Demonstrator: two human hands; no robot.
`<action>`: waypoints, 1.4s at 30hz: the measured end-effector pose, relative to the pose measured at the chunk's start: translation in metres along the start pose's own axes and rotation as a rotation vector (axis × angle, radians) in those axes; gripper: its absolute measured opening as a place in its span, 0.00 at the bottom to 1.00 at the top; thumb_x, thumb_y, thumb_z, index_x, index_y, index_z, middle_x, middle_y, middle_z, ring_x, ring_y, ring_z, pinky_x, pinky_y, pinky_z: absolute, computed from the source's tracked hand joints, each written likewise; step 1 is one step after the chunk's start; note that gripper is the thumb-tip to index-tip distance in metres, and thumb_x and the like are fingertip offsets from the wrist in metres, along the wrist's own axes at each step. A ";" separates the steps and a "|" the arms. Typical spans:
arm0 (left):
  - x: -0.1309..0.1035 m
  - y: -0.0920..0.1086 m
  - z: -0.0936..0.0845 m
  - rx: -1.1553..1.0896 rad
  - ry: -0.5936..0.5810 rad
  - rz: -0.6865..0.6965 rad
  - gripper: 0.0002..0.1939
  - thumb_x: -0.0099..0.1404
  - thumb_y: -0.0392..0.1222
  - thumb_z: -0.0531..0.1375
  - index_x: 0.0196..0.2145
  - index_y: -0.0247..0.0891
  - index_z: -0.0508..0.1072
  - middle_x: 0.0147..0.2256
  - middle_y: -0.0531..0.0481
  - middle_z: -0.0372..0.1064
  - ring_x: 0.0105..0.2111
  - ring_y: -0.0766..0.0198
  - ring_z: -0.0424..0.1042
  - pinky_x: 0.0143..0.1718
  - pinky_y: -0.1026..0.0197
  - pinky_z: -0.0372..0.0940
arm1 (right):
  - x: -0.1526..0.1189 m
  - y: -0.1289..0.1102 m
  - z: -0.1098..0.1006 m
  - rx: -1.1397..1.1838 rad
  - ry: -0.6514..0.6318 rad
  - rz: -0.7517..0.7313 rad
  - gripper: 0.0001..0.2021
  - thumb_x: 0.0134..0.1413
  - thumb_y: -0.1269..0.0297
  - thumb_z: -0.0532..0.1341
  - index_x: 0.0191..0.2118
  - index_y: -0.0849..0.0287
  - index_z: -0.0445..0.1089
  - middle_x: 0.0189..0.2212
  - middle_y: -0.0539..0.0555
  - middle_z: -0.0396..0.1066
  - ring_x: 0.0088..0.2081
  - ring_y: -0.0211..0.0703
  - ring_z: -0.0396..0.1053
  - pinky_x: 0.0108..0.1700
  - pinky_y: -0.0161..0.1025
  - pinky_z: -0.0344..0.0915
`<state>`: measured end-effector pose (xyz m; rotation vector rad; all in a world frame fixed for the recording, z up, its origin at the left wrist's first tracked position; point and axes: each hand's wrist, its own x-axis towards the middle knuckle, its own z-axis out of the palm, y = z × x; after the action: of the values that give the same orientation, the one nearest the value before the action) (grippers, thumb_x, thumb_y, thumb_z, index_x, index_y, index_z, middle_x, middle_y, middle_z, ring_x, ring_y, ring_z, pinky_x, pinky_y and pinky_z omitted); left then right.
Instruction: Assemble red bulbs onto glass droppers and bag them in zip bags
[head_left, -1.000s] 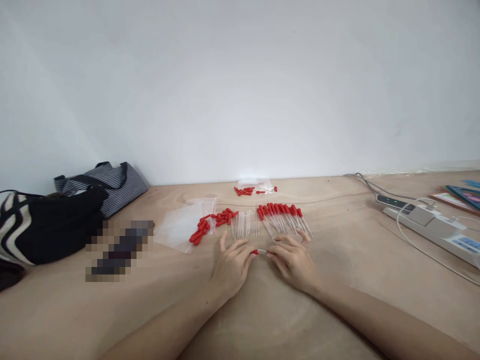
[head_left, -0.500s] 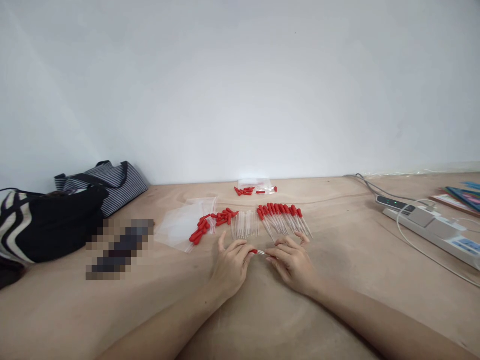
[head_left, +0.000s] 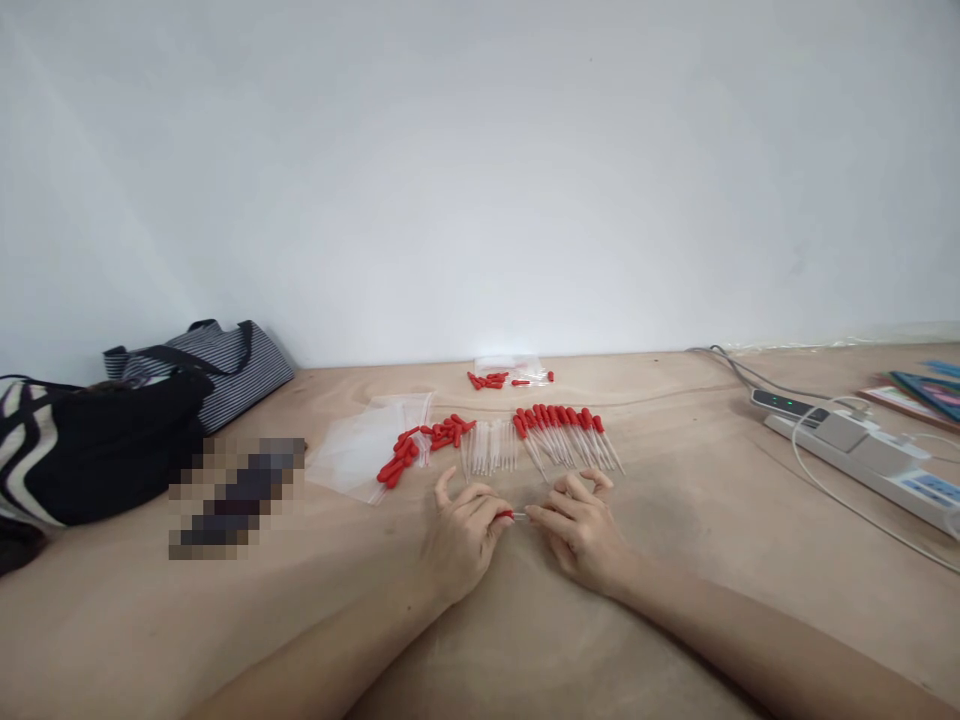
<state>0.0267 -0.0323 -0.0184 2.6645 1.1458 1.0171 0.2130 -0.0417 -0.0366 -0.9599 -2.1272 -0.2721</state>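
Between thumb and fingers, my left hand (head_left: 469, 535) pinches a red rubber dropper bulb (head_left: 508, 514). Opposite it, my right hand (head_left: 581, 525) grips a thin clear dropper tube (head_left: 520, 516), whose end meets the bulb; how deep it sits inside I cannot tell. Just beyond my hands lies a row of bare clear tubes (head_left: 493, 447). To their right, several droppers (head_left: 559, 418) with red bulbs lie fanned side by side. Loose red bulbs (head_left: 397, 463) are heaped left of the tubes, partly on clear zip bags (head_left: 352, 450).
Near the wall, a clear bag (head_left: 517, 366) lies behind more red bulbs (head_left: 491, 381). A power strip (head_left: 862, 460) with cables is on the right, by some colourful flat items (head_left: 926, 395). Bags (head_left: 127, 450) and a pixelated dark object (head_left: 240, 497) occupy the left.
My hands and the dropper have dipped slightly toward me. The bulb and tube stay held end to end, and less of the tube's width shows. The view has shifted a little.
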 end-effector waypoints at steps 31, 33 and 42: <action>0.001 -0.007 0.000 0.075 0.003 0.032 0.08 0.62 0.38 0.52 0.27 0.40 0.68 0.25 0.56 0.72 0.35 0.63 0.69 0.54 0.43 0.33 | 0.018 0.002 0.000 0.033 -0.244 0.048 0.09 0.56 0.66 0.52 0.31 0.55 0.68 0.23 0.48 0.70 0.33 0.37 0.60 0.46 0.45 0.39; 0.002 -0.009 -0.003 0.093 0.009 0.012 0.09 0.63 0.38 0.51 0.28 0.40 0.69 0.26 0.56 0.72 0.35 0.62 0.69 0.54 0.42 0.32 | 0.018 0.007 -0.004 0.011 -0.199 0.042 0.08 0.56 0.65 0.53 0.34 0.54 0.69 0.25 0.49 0.70 0.34 0.38 0.60 0.45 0.45 0.39; 0.007 -0.035 -0.010 0.338 0.013 -0.158 0.22 0.61 0.47 0.52 0.52 0.40 0.60 0.52 0.42 0.62 0.52 0.51 0.57 0.54 0.39 0.33 | 0.017 0.040 -0.007 -0.152 -0.058 0.343 0.12 0.54 0.64 0.52 0.29 0.55 0.73 0.25 0.52 0.70 0.33 0.40 0.59 0.39 0.42 0.41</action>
<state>0.0026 -0.0048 -0.0175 2.7508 1.6326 0.8838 0.2380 -0.0083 -0.0234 -1.4148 -1.9716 -0.2375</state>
